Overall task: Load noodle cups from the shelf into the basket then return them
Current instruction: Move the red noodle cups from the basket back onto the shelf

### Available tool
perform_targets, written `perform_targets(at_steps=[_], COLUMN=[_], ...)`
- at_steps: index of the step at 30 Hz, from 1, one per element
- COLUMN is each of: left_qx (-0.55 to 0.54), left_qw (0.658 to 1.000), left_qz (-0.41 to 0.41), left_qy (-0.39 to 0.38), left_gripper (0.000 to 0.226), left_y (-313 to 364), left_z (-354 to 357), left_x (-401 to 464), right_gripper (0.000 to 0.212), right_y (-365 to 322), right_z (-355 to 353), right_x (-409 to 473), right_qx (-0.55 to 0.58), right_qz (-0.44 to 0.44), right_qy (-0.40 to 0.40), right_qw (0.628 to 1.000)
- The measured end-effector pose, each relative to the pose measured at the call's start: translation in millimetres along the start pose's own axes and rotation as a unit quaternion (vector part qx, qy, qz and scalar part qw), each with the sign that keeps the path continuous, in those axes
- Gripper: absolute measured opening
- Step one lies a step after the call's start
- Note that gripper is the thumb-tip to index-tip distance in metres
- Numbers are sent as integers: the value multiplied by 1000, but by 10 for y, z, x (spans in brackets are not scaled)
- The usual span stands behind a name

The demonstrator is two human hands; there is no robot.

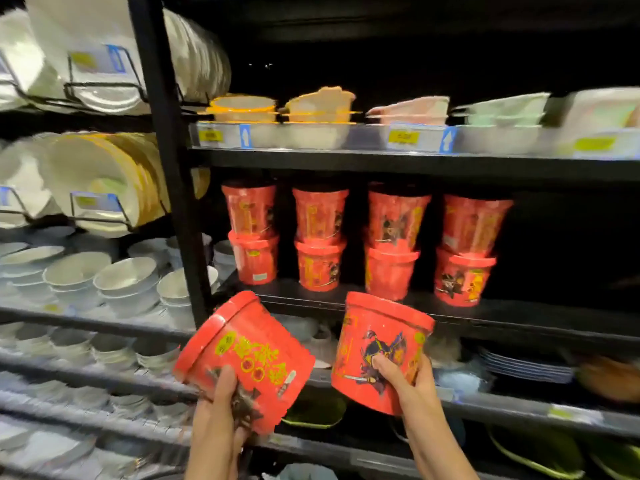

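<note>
While each hand grips one, both noodle cups (242,358) sit clamped between closed fingers (225,382).

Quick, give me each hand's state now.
Left hand: closed on a tilted red noodle cup.
Right hand: closed on another red noodle cup.

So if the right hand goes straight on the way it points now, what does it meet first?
Probably the front edge of the cup shelf, met by the held cup ahead of the right hand; beyond stands the third stack's lower cup. Depth is unclear.
</note>
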State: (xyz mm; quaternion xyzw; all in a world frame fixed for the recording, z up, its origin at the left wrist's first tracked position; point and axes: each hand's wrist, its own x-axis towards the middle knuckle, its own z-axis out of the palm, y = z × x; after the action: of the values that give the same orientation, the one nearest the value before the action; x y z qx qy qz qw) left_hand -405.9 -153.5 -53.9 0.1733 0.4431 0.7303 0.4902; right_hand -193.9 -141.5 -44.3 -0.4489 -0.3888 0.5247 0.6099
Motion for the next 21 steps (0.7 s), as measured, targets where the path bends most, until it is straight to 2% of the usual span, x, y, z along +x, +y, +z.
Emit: perform_targets(at_steps=[4,7,10,12,13,17,21], left_qx=[31,55,63,66,74,81,136], left_qw=[997,994,991,985,982,974,950], left_qz=[5,3,24,51,64,123,186], left_qy=[-72,-98,-114,-151,-162,-171,-209], left_gripper=[21,57,48,67,75,69,81], left_y=[-238,-441,-603,-683,-700,-748,-727], left_z=[682,1219,1684,1927,2035,2418,2762], left_x=[-198,-350,-498,-538,-552,-473,-427], right_gripper=[72,85,106,114,117,120,119], right_y=[-254,-408,-520,-567,-584,-602,-556], right_z=[-588,-1028,-1432,-1637,-1716,-1921,-1979], right_x=[152,295,495,650,728,1026,1227], right_qx=[-21,-56,-117,-153,-169,-216,-221], right_qz=[-44,-60,-85,-91,-91,-106,-108], right_qy=[44,64,67,61,55,36,9], right_qw=[998,995,987,982,980,970,969])
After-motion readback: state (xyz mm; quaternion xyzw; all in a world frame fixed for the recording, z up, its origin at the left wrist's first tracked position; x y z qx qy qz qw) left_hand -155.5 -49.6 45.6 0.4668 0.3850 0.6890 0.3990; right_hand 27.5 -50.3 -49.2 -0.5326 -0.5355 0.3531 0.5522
